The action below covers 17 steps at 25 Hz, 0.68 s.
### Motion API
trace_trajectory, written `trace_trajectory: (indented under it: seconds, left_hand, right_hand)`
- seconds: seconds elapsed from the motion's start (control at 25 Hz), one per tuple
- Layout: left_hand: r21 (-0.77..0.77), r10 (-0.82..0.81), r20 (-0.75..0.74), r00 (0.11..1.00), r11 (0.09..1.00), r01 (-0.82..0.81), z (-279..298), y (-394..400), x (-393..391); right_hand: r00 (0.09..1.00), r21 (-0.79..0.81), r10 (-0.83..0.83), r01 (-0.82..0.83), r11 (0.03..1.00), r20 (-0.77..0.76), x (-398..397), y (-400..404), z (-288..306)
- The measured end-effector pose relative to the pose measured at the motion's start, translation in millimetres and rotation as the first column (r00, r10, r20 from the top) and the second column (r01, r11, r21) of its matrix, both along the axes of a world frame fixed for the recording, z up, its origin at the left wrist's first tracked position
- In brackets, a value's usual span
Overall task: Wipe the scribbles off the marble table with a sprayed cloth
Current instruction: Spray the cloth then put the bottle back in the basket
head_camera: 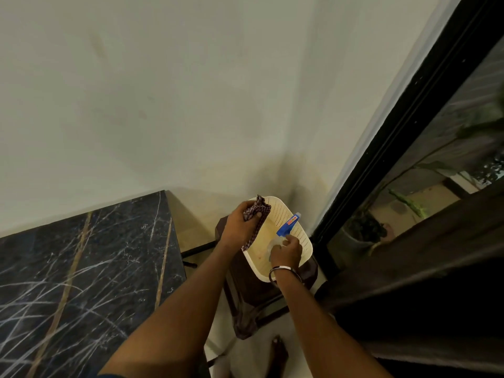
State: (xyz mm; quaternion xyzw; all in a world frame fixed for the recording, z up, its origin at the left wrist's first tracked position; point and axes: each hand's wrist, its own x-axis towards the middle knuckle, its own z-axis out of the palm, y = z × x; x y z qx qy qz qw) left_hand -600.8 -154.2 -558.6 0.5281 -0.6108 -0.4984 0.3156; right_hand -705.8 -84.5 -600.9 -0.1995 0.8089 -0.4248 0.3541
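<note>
Cloth (255,214) over basket (283,211) (stool (245,282) beneath)

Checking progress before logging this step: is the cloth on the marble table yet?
No, the left hand grips the checked cloth over the white basket, off to the side of the marble table.

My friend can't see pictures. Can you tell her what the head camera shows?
A person's left hand holds a checked cloth while the right hand grips a spray bottle inside a cream basket on a stool, beside a dark marble table.
</note>
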Motion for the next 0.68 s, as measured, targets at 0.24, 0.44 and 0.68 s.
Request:
trace_trajectory:
  seconds: [0.24,0.44,0.68]
  left_hand:
    - [-0.011,0.036,-0.013,0.999,0.999,-0.036,29,8,35]
    - [-0.060,0.103,-0.044,0.994,0.993,-0.105,43,13,66]
    - [-0.041,0.207,-0.115,0.971,0.976,-0.213,52,22,100]
  right_hand:
    - [0.983,-0.124,0.181,-0.185,0.975,-0.040,36,-6,37]
    - [0.921,-0.193,0.385,-0.388,0.901,-0.051,62,-26,53]
    - [0.872,-0.226,0.490,-0.475,0.850,0.011,91,-35,63]
